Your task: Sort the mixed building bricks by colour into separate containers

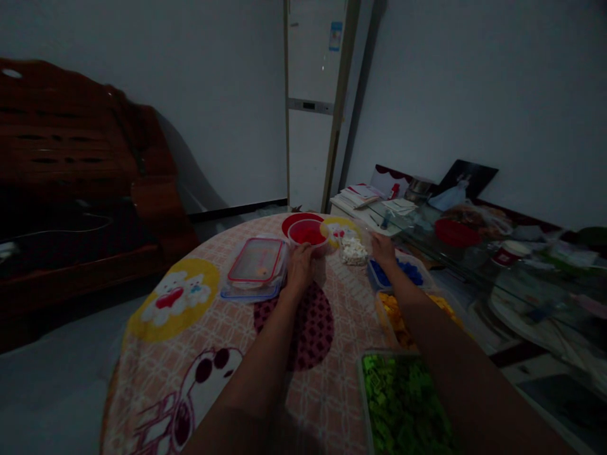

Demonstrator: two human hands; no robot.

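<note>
My left hand (300, 268) is closed on the near rim of a round clear container (308, 235) with red pieces inside. A larger red round item (290, 221) lies just behind it. My right hand (382, 249) is at the right edge of a clear plastic container (355, 260) of small white pieces, its fingers closed on that side; the exact grip is dim and small. Under my right forearm sits a tub of blue pieces (408, 273). Nearer me are a tub of orange-yellow pieces (394, 315) and a tub of green pieces (396, 398), both partly hidden by the arm.
Clear lids with red and blue edges (256, 260) are stacked left of my left hand. A patterned cloth (190, 360) covers the round table. To the right, a glass-topped table (474, 278) holds papers, a red bowl (456, 232) and clutter. A wooden bench (71, 158) stands left.
</note>
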